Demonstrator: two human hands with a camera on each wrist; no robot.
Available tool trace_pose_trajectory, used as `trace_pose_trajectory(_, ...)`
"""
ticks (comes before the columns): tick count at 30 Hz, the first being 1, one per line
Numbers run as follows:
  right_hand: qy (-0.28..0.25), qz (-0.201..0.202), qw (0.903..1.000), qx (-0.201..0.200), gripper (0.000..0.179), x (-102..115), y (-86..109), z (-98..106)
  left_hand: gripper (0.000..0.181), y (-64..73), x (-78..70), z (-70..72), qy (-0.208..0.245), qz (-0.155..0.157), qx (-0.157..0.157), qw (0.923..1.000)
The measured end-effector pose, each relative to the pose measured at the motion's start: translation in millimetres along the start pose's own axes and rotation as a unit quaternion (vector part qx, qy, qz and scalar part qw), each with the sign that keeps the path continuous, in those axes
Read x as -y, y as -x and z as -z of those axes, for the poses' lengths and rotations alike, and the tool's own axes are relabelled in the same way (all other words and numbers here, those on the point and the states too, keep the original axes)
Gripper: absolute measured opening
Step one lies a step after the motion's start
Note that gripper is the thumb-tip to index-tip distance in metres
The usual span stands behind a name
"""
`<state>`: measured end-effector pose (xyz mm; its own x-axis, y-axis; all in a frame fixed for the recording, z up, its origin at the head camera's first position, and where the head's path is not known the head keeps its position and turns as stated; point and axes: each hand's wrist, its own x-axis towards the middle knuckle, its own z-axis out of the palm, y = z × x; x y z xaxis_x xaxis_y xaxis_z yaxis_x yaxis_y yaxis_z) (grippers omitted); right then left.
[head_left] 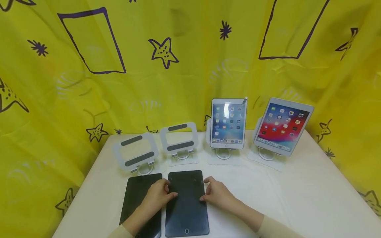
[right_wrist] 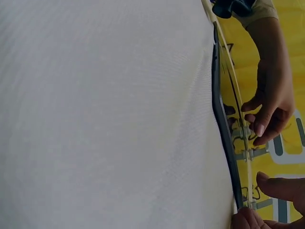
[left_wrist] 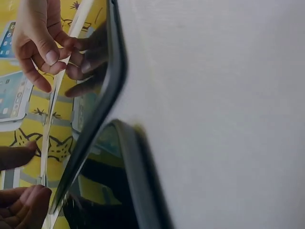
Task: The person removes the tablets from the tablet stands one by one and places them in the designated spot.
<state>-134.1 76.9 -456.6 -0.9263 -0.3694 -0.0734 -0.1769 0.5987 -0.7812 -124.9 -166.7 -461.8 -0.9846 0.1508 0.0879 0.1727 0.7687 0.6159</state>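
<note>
Two black tablets lie side by side on the white table. My left hand (head_left: pixel 156 196) reaches across the left tablet (head_left: pixel 132 191) to the left edge of the middle tablet (head_left: pixel 187 208); its thumb hovers over that screen and its fingers are bent. At the opposite edge is my right hand (head_left: pixel 218 195), thumb and forefinger apart and close to the rim. In the left wrist view the right hand (left_wrist: pixel 40 43) shows above its own reflection in the black glass. The right wrist view has the left hand (right_wrist: pixel 274 102) over the glass, fingers loosely bent.
Behind the tablets stand two light-coloured folding stands (head_left: pixel 150 140) (head_left: pixel 194 132) with grey pads. To their right, a white tablet (head_left: pixel 227 124) and another white tablet (head_left: pixel 282 127) rest on similar stands, screens lit. A yellow curtain (head_left: pixel 190 82) surrounds the table (head_left: pixel 312 198).
</note>
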Motion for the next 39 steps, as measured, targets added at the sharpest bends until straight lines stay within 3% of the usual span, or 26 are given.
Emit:
trace_pose_trajectory(4, -0.014, -0.012, 0.9994, -0.03, 0.055, -1.0, -3.5, 6.3, 0.043, -4.4, -6.3, -2.8, 0.05, 0.014, -0.002, 0.9987)
trace_pose_trajectory(10, -0.032, -0.038, 0.9969, -0.061, 0.057, -2.7, -6.7, 11.2, 0.045, -10.6, -16.4, -8.5, 0.089, 0.03, 0.009, 0.9956)
trace_pose_trajectory(21, -0.038, -0.071, 0.9884, -0.129, 0.056, -1.1, -11.1, 24.9, 0.053, -34.5, -32.7, -25.0, 0.133, 0.037, -0.031, 0.99)
trace_pose_trajectory(26, -0.045, -0.046, 0.9791, -0.193, 0.055, -4.4, -14.2, 32.0, 0.059, -48.2, -39.1, -24.7, 0.154, 0.045, -0.04, 0.9862)
trace_pose_trajectory(32, -0.065, -0.004, 0.9631, -0.261, 0.057, -7.5, -16.5, 43.9, 0.059, -68.1, -49.8, -16.3, 0.184, 0.076, -0.063, 0.978)
trace_pose_trajectory(39, -0.084, 0.005, 0.9503, -0.3, 0.06, -12.4, -22.2, 65.6, 0.058, -87.2, -68.3, -14.7, 0.232, 0.093, -0.083, 0.9647)
